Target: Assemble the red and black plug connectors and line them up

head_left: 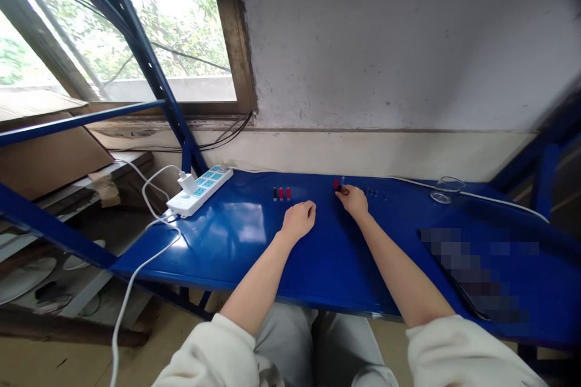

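My right hand (354,201) pinches a small black cylinder with a clear end (341,184) near the back of the blue table (331,272). Just left of its fingertips stands a small red cylinder (336,183). My left hand (299,219) rests on the tabletop in a loose fist, with nothing visible in it. Beyond it, a black cylinder (275,193) and two red ones, one being the middle red cylinder (281,193), are lined up in a row. A few tiny clear pieces (371,192) lie right of my right hand, too small to identify.
A white power strip (202,190) with a plugged-in adapter and cable occupies the table's left end. Round clear items (441,197) sit at the back right beside a white cable (503,204). A dark flat, blurred-out object (472,272) lies at the right.
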The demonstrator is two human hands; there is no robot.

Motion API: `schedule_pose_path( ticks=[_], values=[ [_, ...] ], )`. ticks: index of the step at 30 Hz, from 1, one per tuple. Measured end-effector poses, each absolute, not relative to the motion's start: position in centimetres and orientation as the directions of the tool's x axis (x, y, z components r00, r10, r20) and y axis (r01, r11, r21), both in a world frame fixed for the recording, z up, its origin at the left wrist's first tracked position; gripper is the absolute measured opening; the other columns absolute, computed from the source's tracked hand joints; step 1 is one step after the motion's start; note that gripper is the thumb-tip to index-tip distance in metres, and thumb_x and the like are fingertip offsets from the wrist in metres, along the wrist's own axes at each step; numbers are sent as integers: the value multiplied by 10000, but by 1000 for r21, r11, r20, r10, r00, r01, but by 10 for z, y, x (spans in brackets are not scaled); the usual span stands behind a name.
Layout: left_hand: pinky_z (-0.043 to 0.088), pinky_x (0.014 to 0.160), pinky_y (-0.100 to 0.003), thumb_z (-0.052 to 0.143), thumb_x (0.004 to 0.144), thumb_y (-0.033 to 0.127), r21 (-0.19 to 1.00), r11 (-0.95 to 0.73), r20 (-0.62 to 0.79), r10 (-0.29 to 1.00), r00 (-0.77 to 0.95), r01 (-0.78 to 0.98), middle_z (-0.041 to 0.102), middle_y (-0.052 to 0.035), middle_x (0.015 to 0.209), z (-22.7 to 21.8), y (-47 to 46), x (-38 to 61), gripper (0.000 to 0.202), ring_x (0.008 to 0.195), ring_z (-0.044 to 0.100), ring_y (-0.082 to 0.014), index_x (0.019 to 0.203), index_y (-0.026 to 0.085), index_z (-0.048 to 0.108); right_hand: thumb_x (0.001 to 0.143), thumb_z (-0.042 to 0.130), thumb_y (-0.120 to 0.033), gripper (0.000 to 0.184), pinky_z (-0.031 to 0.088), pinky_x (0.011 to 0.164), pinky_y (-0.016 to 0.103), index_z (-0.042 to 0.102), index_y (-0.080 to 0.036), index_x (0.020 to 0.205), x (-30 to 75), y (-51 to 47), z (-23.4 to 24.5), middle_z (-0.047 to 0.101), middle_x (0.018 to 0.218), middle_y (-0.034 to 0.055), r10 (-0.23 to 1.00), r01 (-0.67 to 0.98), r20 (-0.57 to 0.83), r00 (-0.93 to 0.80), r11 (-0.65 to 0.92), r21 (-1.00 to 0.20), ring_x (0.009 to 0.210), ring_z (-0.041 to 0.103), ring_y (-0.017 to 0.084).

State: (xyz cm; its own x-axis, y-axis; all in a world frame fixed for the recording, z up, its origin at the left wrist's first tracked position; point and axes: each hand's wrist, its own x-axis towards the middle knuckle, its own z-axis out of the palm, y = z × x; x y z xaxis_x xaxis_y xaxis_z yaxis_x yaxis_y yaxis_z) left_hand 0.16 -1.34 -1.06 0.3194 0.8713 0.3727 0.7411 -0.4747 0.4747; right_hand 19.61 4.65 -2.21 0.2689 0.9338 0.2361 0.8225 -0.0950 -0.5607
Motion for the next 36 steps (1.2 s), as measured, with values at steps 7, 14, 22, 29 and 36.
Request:
schedule_pose_path(
  ticks=[7, 14, 22, 29, 36],
  values=[
    [394, 585, -242, 343, 853, 277, 452, -498, 372, 859, 350, 740, 638, -55, 812, -8, -16, 3, 254, 703, 584, -181, 874, 214, 588, 727, 526, -336, 162, 300, 480, 237, 597, -203, 668, 195, 60, -34, 599, 634, 34, 927, 837, 276, 255, -69, -542, 579, 520, 148],
    [406, 598, -255, 346, 852, 273, 471, -527, 391, 843, 369, 707, 636, -58, 791, -11, -16, 3, 261, 712, 590, -193, 873, 214, 600, 725, 542, -346, 169, 309, 482, 241, 628, -204, 694, 193, 62, -31, 628, 686, 49, 927, 835, 252, 279, -105, -540, 615, 545, 159],
    [398, 588, -251, 341, 852, 275, 471, -531, 383, 842, 379, 704, 641, -55, 809, -9, -17, 2, 263, 718, 591, -189, 882, 214, 595, 717, 565, -452, 279, 331, 480, 266, 683, -201, 743, 196, 58, -29, 642, 688, 78, 927, 836, 195, 321, -180, -519, 633, 574, 201],
    [400, 585, -255, 336, 853, 280, 470, -537, 376, 840, 391, 700, 643, -62, 810, -8, -18, 3, 272, 726, 592, -195, 881, 206, 596, 712, 568, -499, 359, 384, 531, 289, 700, -204, 870, 199, 59, -29, 664, 781, 109, 925, 853, 167, 341, -229, -470, 726, 604, 241],
    [420, 629, -244, 317, 864, 286, 427, -522, 340, 850, 404, 738, 643, -45, 831, -5, -20, 3, 289, 751, 594, -172, 912, 204, 590, 731, 545, -513, 405, 440, 606, 294, 675, -216, 974, 199, 59, -26, 666, 868, 103, 929, 864, 122, 350, -270, -426, 809, 613, 241]
  ],
)
